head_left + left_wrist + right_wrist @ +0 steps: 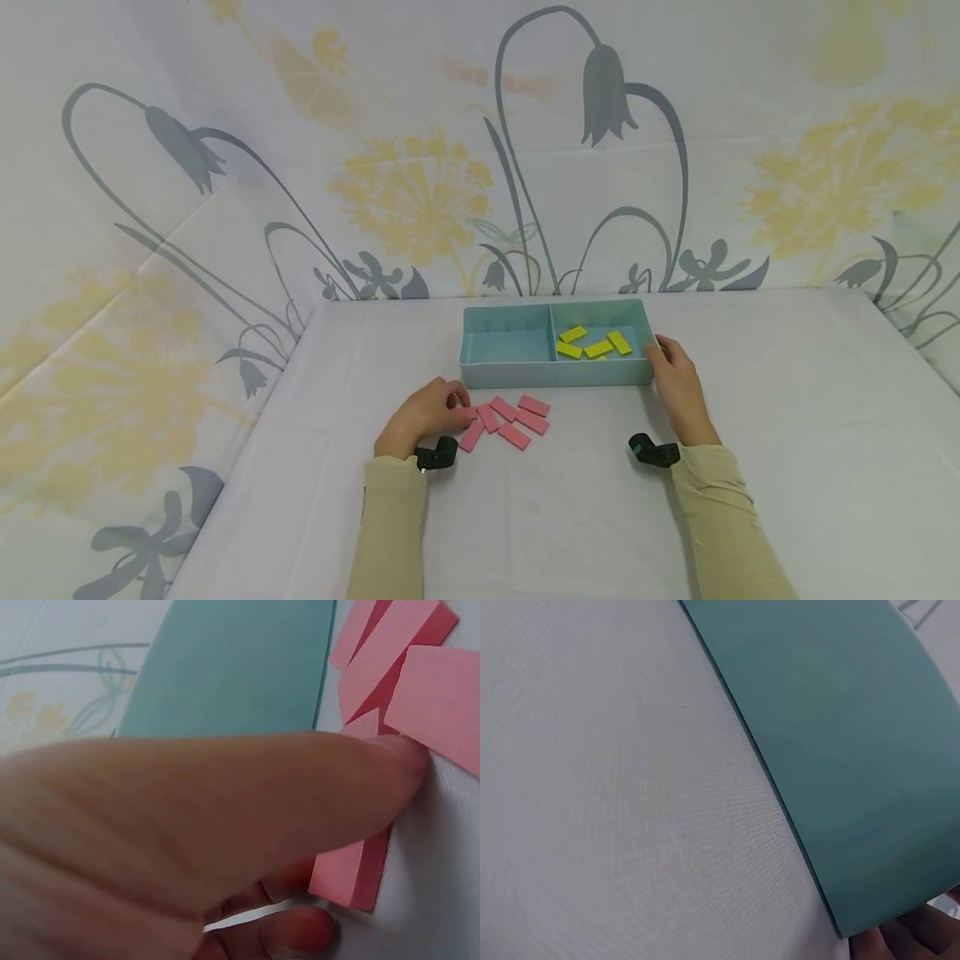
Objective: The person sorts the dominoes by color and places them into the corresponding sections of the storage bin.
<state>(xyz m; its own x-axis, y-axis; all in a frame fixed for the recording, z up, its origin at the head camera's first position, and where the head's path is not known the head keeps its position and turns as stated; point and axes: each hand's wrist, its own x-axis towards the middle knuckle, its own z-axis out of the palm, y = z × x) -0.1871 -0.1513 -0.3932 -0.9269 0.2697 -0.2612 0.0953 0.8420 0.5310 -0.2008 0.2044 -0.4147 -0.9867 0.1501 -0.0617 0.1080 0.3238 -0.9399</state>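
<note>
With thumb and fingers, my left hand pinches a pink block at the left end of a loose group on the table. Several other pink blocks lie flat beside it, in front of a light blue two-compartment box. At the box's right end, my right hand grips the wall, thumb at the rim and fingers around the outside. Several yellow blocks lie in the right compartment. Bare floor shows in the left compartment.
A white cloth covers the table. Behind the box hangs a floral-patterned curtain, reaching down to the table's back edge. Each wrist wears a black camera mount over a tan sleeve.
</note>
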